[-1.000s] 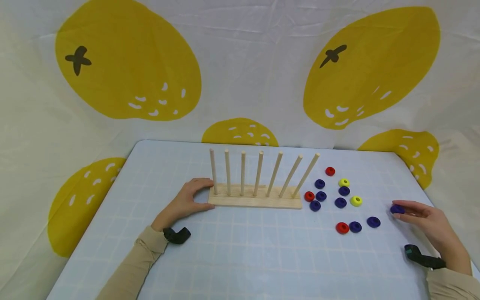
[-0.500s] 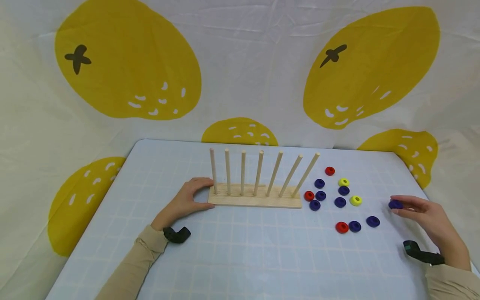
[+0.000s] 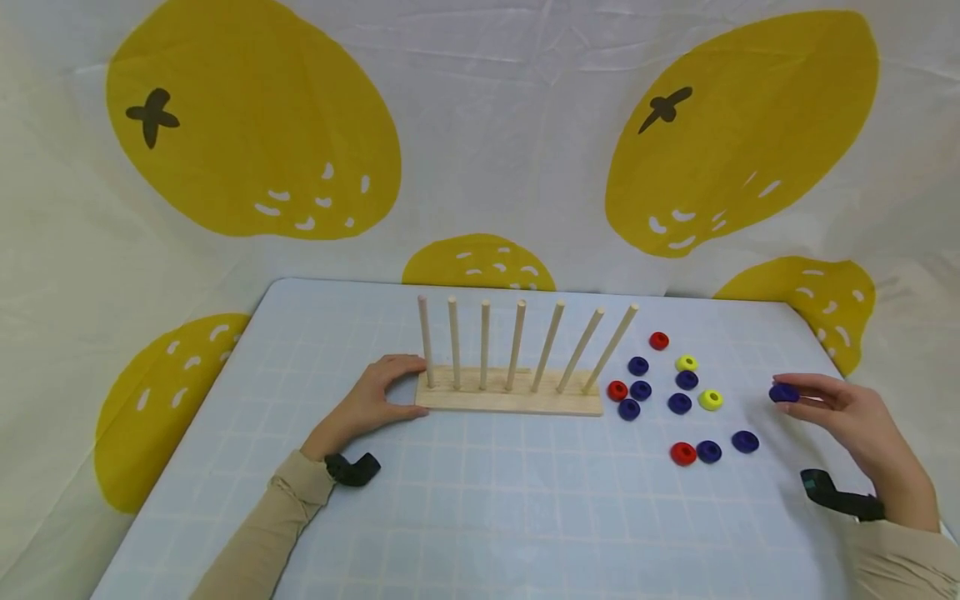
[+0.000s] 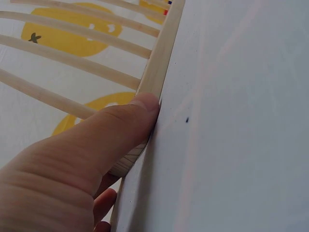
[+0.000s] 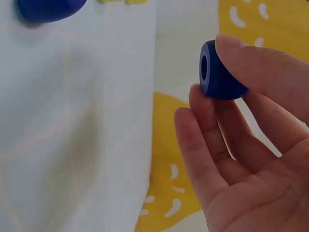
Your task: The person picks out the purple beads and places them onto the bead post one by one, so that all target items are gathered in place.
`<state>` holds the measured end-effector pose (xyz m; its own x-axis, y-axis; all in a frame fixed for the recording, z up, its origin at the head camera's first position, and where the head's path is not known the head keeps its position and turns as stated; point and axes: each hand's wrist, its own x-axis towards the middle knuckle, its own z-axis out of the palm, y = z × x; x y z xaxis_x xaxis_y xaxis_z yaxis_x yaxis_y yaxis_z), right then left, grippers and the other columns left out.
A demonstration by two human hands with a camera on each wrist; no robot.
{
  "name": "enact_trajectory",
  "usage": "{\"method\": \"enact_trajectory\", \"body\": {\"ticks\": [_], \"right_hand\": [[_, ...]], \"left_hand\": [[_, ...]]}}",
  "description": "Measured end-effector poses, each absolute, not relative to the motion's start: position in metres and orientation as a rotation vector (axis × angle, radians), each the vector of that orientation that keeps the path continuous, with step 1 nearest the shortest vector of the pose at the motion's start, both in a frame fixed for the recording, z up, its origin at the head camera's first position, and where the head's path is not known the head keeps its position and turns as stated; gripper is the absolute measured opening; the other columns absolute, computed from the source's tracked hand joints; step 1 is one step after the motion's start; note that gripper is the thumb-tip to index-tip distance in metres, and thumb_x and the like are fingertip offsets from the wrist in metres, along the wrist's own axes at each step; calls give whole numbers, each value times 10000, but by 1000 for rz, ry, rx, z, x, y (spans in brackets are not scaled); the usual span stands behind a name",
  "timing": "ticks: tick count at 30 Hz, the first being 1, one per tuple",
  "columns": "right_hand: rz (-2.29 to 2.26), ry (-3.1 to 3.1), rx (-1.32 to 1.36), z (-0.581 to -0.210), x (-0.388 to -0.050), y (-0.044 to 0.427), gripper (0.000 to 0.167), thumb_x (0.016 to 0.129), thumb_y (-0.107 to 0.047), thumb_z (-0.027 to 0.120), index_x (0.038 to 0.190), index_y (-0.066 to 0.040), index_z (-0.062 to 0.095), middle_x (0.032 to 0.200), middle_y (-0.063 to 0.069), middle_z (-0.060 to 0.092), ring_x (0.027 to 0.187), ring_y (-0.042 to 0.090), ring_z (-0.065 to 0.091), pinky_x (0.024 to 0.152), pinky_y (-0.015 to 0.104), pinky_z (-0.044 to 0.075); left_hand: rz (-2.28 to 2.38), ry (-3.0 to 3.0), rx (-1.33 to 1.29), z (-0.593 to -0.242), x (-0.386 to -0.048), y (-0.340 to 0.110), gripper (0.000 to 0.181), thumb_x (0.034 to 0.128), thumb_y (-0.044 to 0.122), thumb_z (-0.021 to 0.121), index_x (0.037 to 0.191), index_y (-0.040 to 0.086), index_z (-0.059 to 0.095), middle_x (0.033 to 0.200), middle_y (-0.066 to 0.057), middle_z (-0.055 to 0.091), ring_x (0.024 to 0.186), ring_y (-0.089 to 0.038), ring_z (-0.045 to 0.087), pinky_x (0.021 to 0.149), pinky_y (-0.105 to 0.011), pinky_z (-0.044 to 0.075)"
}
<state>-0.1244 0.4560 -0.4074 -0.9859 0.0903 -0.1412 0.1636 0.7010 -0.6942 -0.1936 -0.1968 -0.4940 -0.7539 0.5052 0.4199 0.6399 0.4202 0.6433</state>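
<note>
A wooden base (image 3: 517, 402) with several upright pegs (image 3: 484, 346) stands mid-table. My left hand (image 3: 372, 396) grips the left end of this base; in the left wrist view the thumb of that hand (image 4: 82, 145) presses on its front edge. At the right side of the table, my right hand (image 3: 862, 425) pinches a dark blue ring (image 3: 783, 392) between thumb and fingers. The right wrist view shows the blue ring (image 5: 219, 72) held in the fingertips, its hole facing left, with the remaining fingers of the hand (image 5: 256, 145) spread below.
Between the base and my right hand lie loose rings: several blue ones (image 3: 679, 403), red ones (image 3: 683, 453) and two yellow ones (image 3: 710, 400). A cloth (image 3: 495, 167) with large yellow fruit shapes hangs behind the pale table (image 3: 465, 500).
My right hand has moved up and slightly left in the head view, carrying the blue ring with it. The left hand and the base stay in place.
</note>
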Motion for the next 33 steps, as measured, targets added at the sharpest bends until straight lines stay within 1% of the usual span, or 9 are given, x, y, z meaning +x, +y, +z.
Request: {"method": "enact_trajectory", "body": {"ticks": [2,4,6,8,9,11,18,25,33], "right_hand": [[-1155,2817,200,-403,-125,452,587,941,-407,674,1375,-47,511,1034,-301,533,938,-154,482,965,728,340],[-1128,2838,185,-399,-126,448,568,943,-397,676,1368,-54,521,1038,-290,540,930,-156,496,974,628,425],[-1112,2857,166,-394,-127,445,552,943,-384,680,1361,-56,531,1045,-274,552,922,-154,521,939,422,513],[-1098,2879,142,-390,-128,441,528,943,-369,684,1350,-61,545,1042,-267,567,909,-145,549,796,212,519],[-1092,2891,133,-388,-128,439,519,941,-367,687,1343,-66,552,1038,-268,573,902,-140,560,713,138,484],[-1121,2894,113,-384,-129,435,506,941,-351,691,1335,-62,558,1036,-260,583,895,-128,576,663,79,436],[-1189,2919,109,-370,-128,421,509,922,-337,718,1319,-48,584,1014,-277,611,878,-110,604,695,54,436],[-1215,2952,77,-358,-129,406,440,928,-276,720,1300,-73,603,1036,-242,607,883,-108,603,679,52,434],[-1291,2990,84,-346,-128,387,477,925,-280,719,1326,-54,594,1058,-251,608,898,-112,597,739,18,423]], "left_hand": [[-1246,-2516,-1015,-494,-194,-197,665,688,148,917,1284,57,636,1309,-119,618,1231,-335,521,1019,-541,400],[-1245,-2523,-1009,-493,-194,-197,664,691,153,916,1285,60,636,1311,-119,617,1233,-335,518,1021,-547,398],[-1244,-2530,-1006,-493,-194,-197,662,694,156,915,1286,62,635,1313,-117,615,1234,-336,517,1021,-551,396],[-1253,-2531,-1004,-493,-194,-197,669,689,158,917,1288,59,635,1315,-121,613,1238,-338,514,1027,-555,391],[-1253,-2531,-1003,-494,-195,-197,669,689,157,917,1288,60,635,1316,-120,612,1239,-336,513,1027,-554,391],[-1255,-2537,-996,-495,-195,-197,669,690,161,916,1291,69,635,1318,-109,612,1242,-322,511,1029,-545,389],[-1246,-2543,-989,-495,-194,-197,667,696,167,914,1294,69,635,1319,-113,610,1243,-327,510,1021,-560,388],[-1262,-2568,-979,-492,-193,-196,666,702,167,913,1299,73,634,1330,-110,604,1255,-324,502,1040,-554,376],[-1256,-2569,-981,-491,-193,-196,660,714,174,905,1305,72,630,1334,-118,600,1258,-332,496,1032,-567,372]]}}
